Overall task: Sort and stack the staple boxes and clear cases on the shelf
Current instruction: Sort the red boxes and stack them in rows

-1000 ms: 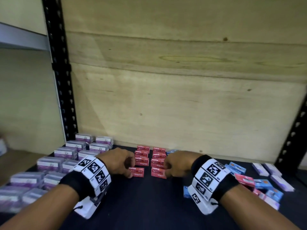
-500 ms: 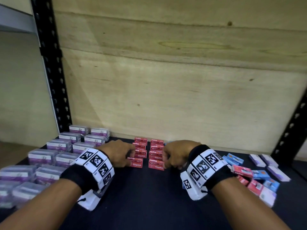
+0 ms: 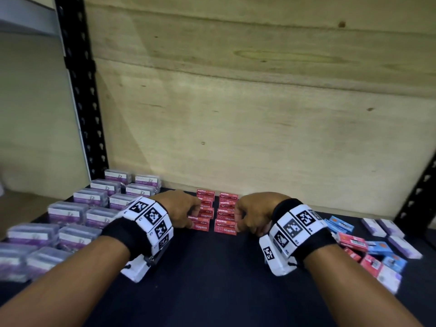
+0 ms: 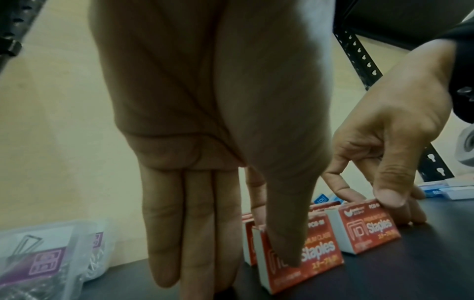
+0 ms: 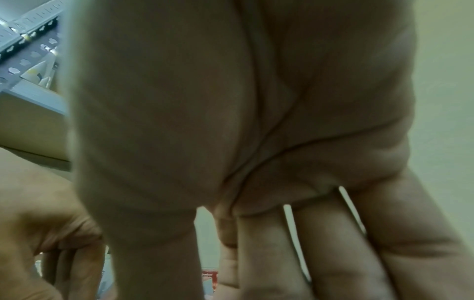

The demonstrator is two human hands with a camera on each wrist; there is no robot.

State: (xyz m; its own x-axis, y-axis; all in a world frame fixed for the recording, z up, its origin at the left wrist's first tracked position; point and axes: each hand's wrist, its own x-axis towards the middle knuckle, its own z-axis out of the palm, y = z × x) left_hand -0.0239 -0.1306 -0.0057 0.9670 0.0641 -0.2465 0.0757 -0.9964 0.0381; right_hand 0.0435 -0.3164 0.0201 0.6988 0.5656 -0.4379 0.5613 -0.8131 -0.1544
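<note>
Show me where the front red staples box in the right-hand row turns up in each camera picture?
Head: front red staples box, lower centre, at the right hand.
Left wrist: right of centre, the right hand's thumb on its top corner.
Right wrist: cannot tell; only a red sliver shows.
Shared landmark: the right hand.

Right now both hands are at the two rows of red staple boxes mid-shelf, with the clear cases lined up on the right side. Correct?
Not quite. The clear cases are lined up on the left side, as the head view shows. The rest holds: left hand and right hand are at the two rows of red staple boxes mid-shelf.
</note>
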